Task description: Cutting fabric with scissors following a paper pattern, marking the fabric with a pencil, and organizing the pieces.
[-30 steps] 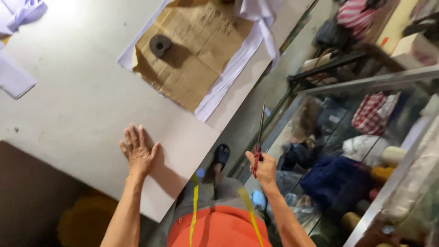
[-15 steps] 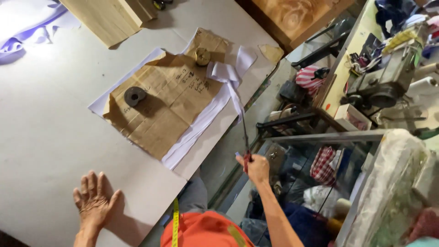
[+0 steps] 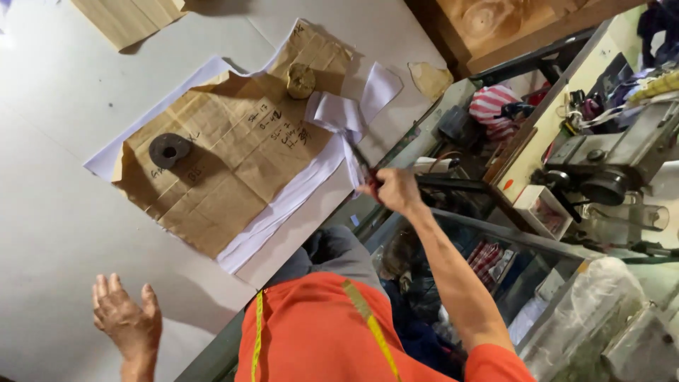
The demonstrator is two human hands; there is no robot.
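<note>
Scissors (image 3: 366,172) sit in our right hand (image 3: 396,191), fingers closed round the handles, blades pointing up and left toward the white fabric (image 3: 346,117) that folds over the edge of the brown paper pattern (image 3: 226,170) on the table (image 3: 56,212). The blade tips are touching or just short of the cloth; we cannot tell which. Their long axis runs along the hanging strip. Our left hand (image 3: 126,322) lies flat and spread on the table, holding nothing, well apart from the fabric, so the right is far nearer. Half a second ago the scissors hung beyond the table edge; now they are at the cloth.
</note>
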